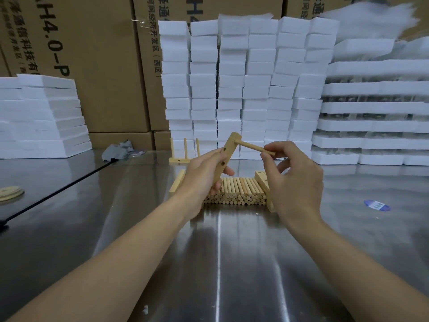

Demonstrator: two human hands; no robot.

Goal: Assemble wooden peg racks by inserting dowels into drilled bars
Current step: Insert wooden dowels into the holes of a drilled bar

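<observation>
Drilled bar is held above the steel table, long axis steeply tilted, top end leaning right; the left hand grips its lower half. 1 dowel sits in the top hole, pointing right and slightly down, free end pinched by the right hand. Stacked dowels lie below.
</observation>
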